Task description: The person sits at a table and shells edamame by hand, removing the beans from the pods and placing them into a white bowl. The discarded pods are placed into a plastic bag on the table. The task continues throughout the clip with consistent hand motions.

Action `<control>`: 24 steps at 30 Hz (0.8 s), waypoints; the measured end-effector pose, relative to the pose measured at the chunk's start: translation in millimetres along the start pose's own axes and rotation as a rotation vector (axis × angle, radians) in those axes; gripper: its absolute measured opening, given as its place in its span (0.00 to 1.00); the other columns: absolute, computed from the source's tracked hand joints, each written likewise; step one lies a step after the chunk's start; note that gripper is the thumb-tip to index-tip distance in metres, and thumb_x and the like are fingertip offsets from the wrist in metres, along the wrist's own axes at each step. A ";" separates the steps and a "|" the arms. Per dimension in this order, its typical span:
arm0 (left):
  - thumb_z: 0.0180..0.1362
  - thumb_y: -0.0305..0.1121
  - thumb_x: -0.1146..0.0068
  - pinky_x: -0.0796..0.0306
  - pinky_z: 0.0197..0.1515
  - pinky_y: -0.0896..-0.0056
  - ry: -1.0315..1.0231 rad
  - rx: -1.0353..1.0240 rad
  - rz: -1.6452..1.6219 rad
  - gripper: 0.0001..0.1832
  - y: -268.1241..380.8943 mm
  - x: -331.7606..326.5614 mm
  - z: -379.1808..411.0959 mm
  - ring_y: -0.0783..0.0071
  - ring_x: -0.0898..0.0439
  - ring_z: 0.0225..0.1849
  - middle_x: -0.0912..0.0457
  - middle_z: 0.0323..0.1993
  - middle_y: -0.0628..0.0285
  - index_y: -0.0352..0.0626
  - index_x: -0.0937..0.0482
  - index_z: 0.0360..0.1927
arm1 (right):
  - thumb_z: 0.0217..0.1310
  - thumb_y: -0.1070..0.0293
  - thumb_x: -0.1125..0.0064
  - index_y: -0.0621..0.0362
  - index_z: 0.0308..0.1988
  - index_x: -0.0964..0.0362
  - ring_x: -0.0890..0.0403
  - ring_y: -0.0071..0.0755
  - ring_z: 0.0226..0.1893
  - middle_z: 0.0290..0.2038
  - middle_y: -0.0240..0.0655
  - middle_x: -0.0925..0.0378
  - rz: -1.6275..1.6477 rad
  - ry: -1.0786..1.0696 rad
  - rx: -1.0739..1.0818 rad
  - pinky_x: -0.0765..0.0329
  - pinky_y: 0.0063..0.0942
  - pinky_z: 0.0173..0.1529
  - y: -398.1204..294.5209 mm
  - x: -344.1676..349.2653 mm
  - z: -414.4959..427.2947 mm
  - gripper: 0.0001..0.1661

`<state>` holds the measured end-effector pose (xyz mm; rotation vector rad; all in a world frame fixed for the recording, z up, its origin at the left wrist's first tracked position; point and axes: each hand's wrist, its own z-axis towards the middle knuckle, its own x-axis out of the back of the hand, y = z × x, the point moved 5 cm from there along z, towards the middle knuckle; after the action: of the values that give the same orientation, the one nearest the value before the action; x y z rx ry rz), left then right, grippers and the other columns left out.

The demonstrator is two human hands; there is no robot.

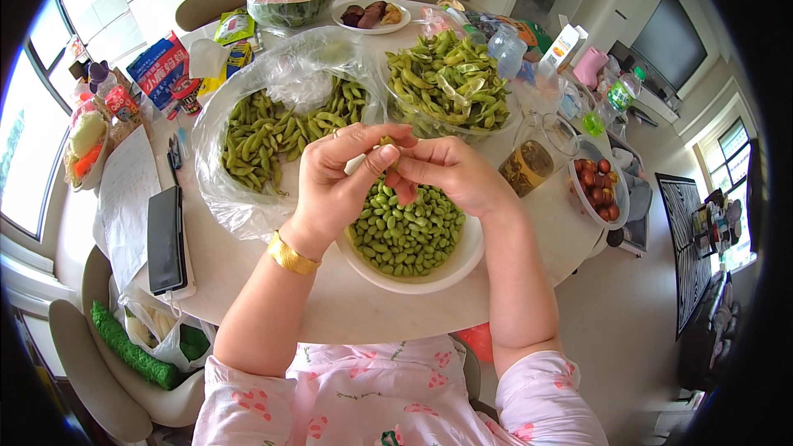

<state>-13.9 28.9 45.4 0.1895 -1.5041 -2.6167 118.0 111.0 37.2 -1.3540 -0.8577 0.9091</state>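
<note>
My left hand point(341, 164) and my right hand point(455, 170) meet fingertip to fingertip, pinching a small green edamame pod point(389, 144), mostly hidden by the fingers. Right below them is a white bowl point(412, 287) heaped with shelled green soybeans point(406, 238). Beyond my left hand spreads a clear plastic bag point(217, 198) with many unshelled pods point(254, 142) in it. Past my right hand, a clear bowl point(477, 131) is piled with pods and split shells point(446, 77). A gold cuff bracelet point(293, 254) circles my left wrist.
A glass cup of tea point(526, 164) and a tub of red dates or small fruit point(600, 192) stand to the right. At left lie a smartphone point(166, 238) and paper point(127, 192). Further back are a wrapped watermelon half point(291, 3) and a plate point(401, 23).
</note>
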 end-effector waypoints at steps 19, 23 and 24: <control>0.49 0.20 0.34 0.25 0.48 0.64 0.022 -0.467 0.927 0.18 11.3 -8.1 3.4 0.61 0.19 0.38 0.13 0.45 0.58 0.37 0.15 0.46 | 0.67 0.62 0.36 0.65 0.44 0.18 0.18 0.18 0.34 0.35 0.32 0.14 -0.092 0.388 0.004 0.22 0.18 0.39 2.7 17.8 0.2 0.15; 0.50 0.20 0.37 0.25 0.50 0.64 -0.043 -0.445 0.986 0.18 8.9 -9.2 3.1 0.59 0.20 0.40 0.13 0.44 0.59 0.38 0.16 0.48 | 0.67 0.64 0.36 0.66 0.44 0.18 0.18 0.18 0.33 0.35 0.32 0.14 -0.087 0.370 -0.018 0.23 0.19 0.38 3.8 19.3 -0.3 0.14; 0.51 0.20 0.37 0.25 0.50 0.64 -0.054 -0.431 0.986 0.19 8.3 -9.6 2.4 0.59 0.20 0.41 0.13 0.44 0.59 0.38 0.16 0.48 | 0.67 0.65 0.36 0.66 0.44 0.18 0.18 0.18 0.33 0.35 0.32 0.14 -0.087 0.370 -0.024 0.23 0.19 0.37 4.0 19.7 -0.6 0.14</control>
<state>-4.5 28.4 54.2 -0.5267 -0.6901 -2.0159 126.6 128.7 33.0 -1.4368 -0.6374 0.5576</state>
